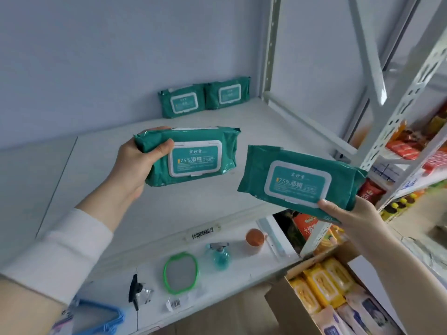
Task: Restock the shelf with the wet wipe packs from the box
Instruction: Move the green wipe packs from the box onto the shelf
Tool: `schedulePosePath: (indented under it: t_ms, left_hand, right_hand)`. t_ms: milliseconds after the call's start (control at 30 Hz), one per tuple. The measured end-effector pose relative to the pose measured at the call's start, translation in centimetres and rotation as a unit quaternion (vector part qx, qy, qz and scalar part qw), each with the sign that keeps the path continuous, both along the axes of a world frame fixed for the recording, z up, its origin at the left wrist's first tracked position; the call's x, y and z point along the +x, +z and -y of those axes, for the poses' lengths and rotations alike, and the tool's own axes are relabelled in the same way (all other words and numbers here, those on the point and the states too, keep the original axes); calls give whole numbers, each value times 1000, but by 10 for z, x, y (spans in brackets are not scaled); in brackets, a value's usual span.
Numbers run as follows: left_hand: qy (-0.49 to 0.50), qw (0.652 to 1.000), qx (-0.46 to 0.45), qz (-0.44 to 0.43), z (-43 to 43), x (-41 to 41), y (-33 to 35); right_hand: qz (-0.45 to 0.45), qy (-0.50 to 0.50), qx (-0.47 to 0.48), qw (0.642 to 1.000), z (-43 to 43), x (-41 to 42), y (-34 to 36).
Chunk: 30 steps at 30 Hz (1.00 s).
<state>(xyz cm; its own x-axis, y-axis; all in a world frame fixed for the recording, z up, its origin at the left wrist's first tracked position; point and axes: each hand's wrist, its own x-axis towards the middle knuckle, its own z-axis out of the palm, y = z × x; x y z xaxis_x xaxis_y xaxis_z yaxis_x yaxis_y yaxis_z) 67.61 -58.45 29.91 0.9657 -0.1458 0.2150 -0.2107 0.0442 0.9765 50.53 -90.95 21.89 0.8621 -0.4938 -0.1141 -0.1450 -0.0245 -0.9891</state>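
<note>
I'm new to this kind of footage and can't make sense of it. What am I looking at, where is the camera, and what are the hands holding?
There is no machine here: these are a person's two bare hands, filmed by one wide-angle camera worn on the head, looking forward and down. The left hand grips a green wet wipe pack. The right hand pinches a second green pack. Both packs are held above a white shelf, where two matching packs sit at the back. Lower down lie a green-rimmed mirror, a spray bottle and an orange cup. At lower right, a cardboard box holds more packs.
</note>
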Motion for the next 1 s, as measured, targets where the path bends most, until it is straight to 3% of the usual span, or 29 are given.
schedulePosePath:
  t_ms: [267, 567, 733, 800, 867, 1000]
  left_hand:
    - [37, 999, -27, -25, -16, 91, -33]
    - [40, 997, -41, -51, 31, 227, -55]
    - [53, 997, -26, -49, 48, 300, -68]
    - [72, 997, 8, -33, 50, 323, -69]
    - [94, 991, 99, 15, 46, 340, -65]
    - [120, 947, 289, 73, 36, 350, -54]
  right_hand:
    - [-11, 56, -5, 998, 3, 125, 16]
    - [-11, 132, 1, 991, 69, 321, 3]
    - [-9, 155, -118, 981, 105, 425, -3]
    - [-14, 168, -163, 972, 113, 457, -4]
    - [-12, 178, -203, 963, 117, 482, -6]
    - [5, 181, -248, 952, 120, 506, -10]
